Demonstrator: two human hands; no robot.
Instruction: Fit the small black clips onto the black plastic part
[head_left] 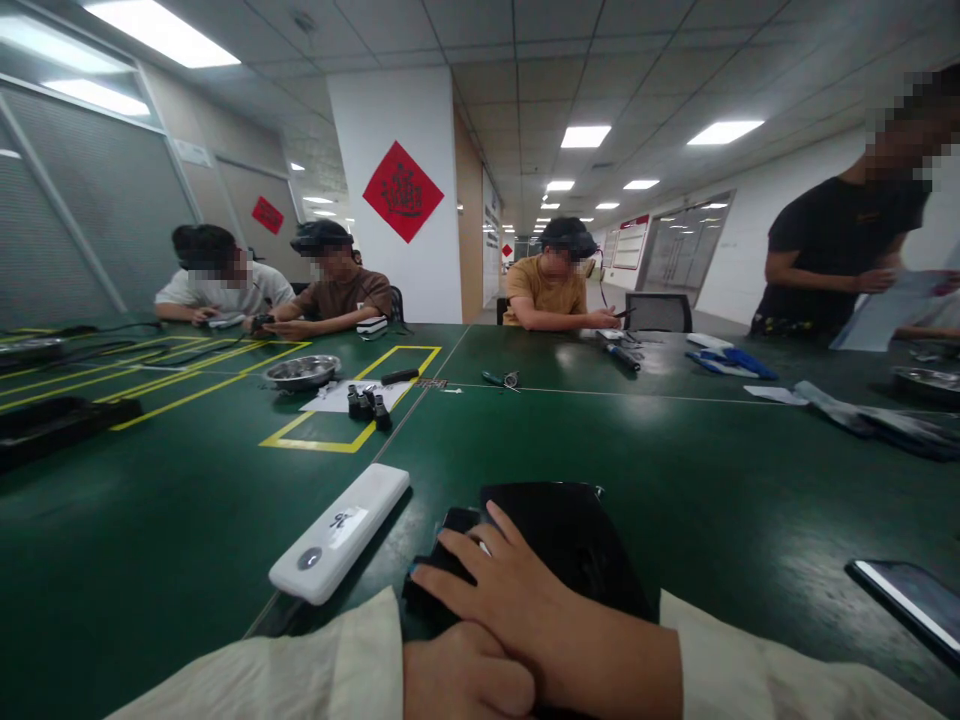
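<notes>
My right hand (499, 580) lies palm down with its fingers spread over a small black object (459, 520), whose kind I cannot make out. Just beyond and to the right, a flat glossy black item (570, 530), perhaps a pouch or bag, rests on the table, partly covered by the hand and wrist. My left hand (469, 670) is curled closed at the bottom edge, against the right wrist; anything inside its fingers is hidden. Left of both hands sits a long white device (341, 535) with a round button and a handwritten label.
On the green table (720, 480) a phone (911, 600) lies at right. Farther off are a metal bowl (304, 372), black parts (367, 405) on white paper, pliers (501, 379) and a blue-and-white item (727, 358). Several people sit or stand around the far side.
</notes>
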